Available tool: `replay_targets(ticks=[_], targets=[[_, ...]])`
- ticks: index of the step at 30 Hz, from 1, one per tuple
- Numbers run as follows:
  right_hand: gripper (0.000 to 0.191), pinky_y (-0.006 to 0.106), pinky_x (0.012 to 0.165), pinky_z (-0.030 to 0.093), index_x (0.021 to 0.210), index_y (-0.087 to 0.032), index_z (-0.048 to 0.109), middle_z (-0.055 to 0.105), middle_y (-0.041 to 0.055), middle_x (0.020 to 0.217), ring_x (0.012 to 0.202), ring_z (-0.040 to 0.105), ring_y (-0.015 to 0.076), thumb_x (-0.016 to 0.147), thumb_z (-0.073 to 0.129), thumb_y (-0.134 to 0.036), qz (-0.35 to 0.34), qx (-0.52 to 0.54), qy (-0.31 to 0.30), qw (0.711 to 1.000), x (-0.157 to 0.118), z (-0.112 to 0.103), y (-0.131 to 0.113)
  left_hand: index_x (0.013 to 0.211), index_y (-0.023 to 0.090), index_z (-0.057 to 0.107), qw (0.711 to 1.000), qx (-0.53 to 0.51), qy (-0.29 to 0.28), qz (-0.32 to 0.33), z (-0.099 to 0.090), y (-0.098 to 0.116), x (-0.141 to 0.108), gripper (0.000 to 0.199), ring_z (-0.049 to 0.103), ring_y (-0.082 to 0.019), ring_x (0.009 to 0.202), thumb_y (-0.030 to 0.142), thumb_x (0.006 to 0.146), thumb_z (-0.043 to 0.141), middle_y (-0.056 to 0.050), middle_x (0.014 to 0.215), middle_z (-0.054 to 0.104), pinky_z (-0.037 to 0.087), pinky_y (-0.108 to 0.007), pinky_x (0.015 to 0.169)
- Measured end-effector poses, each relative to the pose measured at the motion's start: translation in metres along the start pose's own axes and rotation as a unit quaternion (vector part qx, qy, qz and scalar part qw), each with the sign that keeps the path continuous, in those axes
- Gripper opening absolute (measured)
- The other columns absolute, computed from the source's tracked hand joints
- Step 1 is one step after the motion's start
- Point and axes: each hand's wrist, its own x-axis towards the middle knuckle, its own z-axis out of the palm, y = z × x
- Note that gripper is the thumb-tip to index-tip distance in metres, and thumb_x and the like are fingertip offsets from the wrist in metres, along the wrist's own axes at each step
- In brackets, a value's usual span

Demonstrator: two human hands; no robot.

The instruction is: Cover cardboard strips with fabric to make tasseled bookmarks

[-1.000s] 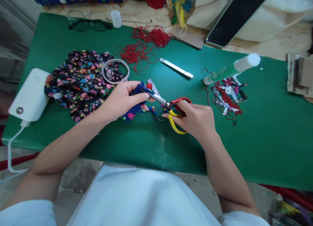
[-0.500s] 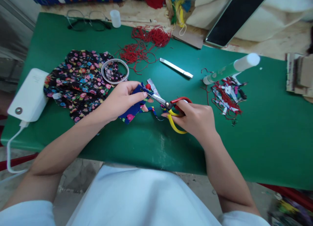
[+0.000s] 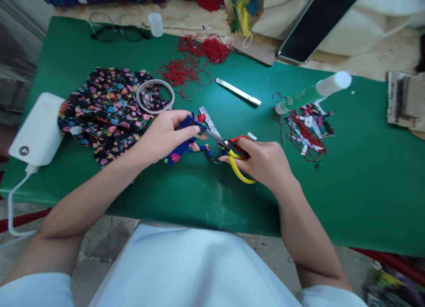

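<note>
Scissors (image 3: 229,152) gripped in right hand (image 3: 265,163), blades at blue fabric scrap (image 3: 181,148) pinched by left hand (image 3: 162,136)

left hand (image 3: 162,136): bare, no rings | right hand (image 3: 264,161): bare | forearms: uncovered | sleeves: short, pale blue-white, ending above elbows | torso: same pale garment

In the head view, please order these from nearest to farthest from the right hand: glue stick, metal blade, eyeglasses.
From the right hand:
1. Metal blade, just beyond it, mid-table.
2. Glue stick, far right side.
3. Eyeglasses, far left corner.
</note>
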Motion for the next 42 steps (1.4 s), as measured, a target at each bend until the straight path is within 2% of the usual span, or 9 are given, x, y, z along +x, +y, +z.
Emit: replay_targets(ticks=[12,23,30,37,42], targets=[[0.049,0.026,0.050,0.017,0.068,-0.021,0.055,0.047,-0.0005,0.046,0.045,0.043,0.0137,0.095,0.041,-0.059,0.008,-0.057,0.003,0.998,-0.0013,0.0000,-0.0005,0.080,0.013,0.064,1.000,0.025,0.001,-0.006,-0.0003,0.0011,0.0002,0.008,0.066,-0.010,0.055,0.020,0.077,0.065,0.000,0.071,0.072,0.054,-0.018,0.051],[0.048,0.026,0.050,0.017,0.067,-0.021,0.058,0.048,-0.0007,0.044,0.044,0.044,0.0135,0.092,0.046,-0.060,0.025,-0.084,0.016,0.996,-0.0018,0.0007,-0.0001,0.080,0.013,0.064,1.000,0.007,-0.005,-0.006,-0.0005,0.0005,0.0000,0.010,0.066,-0.012,0.055,0.023,0.077,0.068,-0.003,0.075,0.074,0.054,-0.021,0.053],[0.046,0.027,0.050,0.018,0.071,-0.020,0.063,0.051,0.0010,0.046,0.045,0.045,0.0142,0.091,0.047,-0.059,0.043,-0.092,0.028,0.994,-0.0018,0.0009,-0.0013,0.082,0.014,0.064,1.000,-0.011,-0.014,0.001,-0.0014,0.0003,0.0007,0.022,0.067,-0.012,0.057,0.031,0.072,0.075,-0.003,0.079,0.075,0.054,-0.021,0.054],[0.044,0.026,0.049,0.021,0.078,-0.020,0.065,0.048,-0.0008,0.046,0.044,0.043,0.0138,0.084,0.052,-0.061,0.061,-0.056,0.069,0.994,-0.0007,-0.0001,-0.0021,0.088,0.014,0.064,0.999,-0.031,-0.038,0.004,-0.0017,0.0008,-0.0009,0.026,0.070,-0.015,0.063,0.034,0.074,0.074,-0.003,0.080,0.074,0.055,-0.023,0.056],[0.042,0.026,0.047,0.023,0.071,-0.022,0.054,0.043,-0.0040,0.047,0.042,0.037,0.0113,0.079,0.057,-0.063,0.076,0.043,0.087,0.992,0.0007,-0.0050,-0.0001,0.085,0.015,0.061,0.997,-0.054,-0.047,-0.008,-0.0014,0.0002,-0.0015,0.016,0.069,-0.013,0.062,0.028,0.079,0.067,-0.002,0.078,0.074,0.054,-0.021,0.055]])
